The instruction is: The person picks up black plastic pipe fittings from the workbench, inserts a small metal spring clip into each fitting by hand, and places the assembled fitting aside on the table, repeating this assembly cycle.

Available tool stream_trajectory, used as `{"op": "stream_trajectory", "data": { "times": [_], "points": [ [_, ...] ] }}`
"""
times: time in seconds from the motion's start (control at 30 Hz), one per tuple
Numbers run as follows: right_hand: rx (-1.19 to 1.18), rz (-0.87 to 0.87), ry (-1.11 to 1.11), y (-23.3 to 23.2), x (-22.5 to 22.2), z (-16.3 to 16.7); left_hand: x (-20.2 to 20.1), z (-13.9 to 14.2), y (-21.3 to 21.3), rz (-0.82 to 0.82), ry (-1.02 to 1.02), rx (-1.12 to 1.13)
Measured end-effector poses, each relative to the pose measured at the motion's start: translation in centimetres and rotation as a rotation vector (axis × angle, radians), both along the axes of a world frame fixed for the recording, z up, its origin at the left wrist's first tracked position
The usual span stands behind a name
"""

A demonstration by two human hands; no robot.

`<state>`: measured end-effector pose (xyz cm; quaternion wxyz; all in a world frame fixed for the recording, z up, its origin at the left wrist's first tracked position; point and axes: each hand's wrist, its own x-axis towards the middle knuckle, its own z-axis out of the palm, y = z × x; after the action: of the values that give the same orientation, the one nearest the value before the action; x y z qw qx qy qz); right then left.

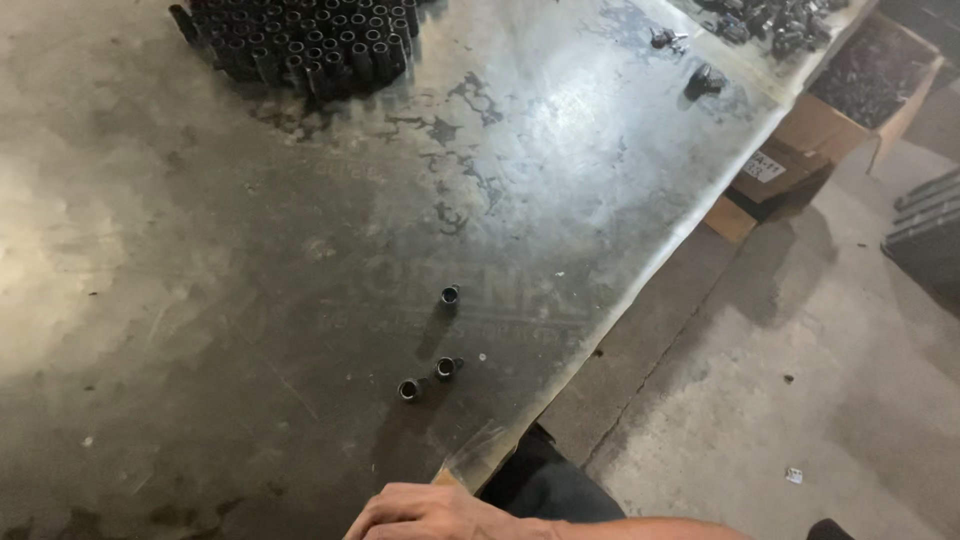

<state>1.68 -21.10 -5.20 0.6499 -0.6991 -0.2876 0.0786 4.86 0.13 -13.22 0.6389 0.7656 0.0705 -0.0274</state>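
My right hand lies at the bottom edge of the view, on the near edge of a worn metal-topped table. Its knuckles face up and the fingers are bent, pointing left; the palm is hidden. Nothing shows in it. Three small dark metal sleeves stand apart just beyond the hand: one nearest, one beside it and one farther off. My left hand is out of view.
A dense cluster of upright dark sleeves fills the table's far side. Loose dark parts lie near the far right corner. Cardboard boxes sit on the concrete floor beyond the edge. My dark trouser leg shows below the table.
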Motion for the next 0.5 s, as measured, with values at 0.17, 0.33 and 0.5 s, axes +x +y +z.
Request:
{"op": "stream_trajectory", "data": {
  "times": [0.17,0.33,0.5],
  "points": [
    [-0.003,-0.028,-0.045,-0.1,-0.4,0.6,-1.0,1.7,-1.2,0.015,-0.014,-0.016],
    [-0.018,-0.059,-0.047,-0.8,0.2,2.4,-3.6,5.6,-0.9,0.036,-0.101,-0.082],
    [-0.074,-0.201,-0.010,-0.4,0.5,2.5,-8.7,10.5,-2.6,0.106,-0.239,0.018]
  ]
}}
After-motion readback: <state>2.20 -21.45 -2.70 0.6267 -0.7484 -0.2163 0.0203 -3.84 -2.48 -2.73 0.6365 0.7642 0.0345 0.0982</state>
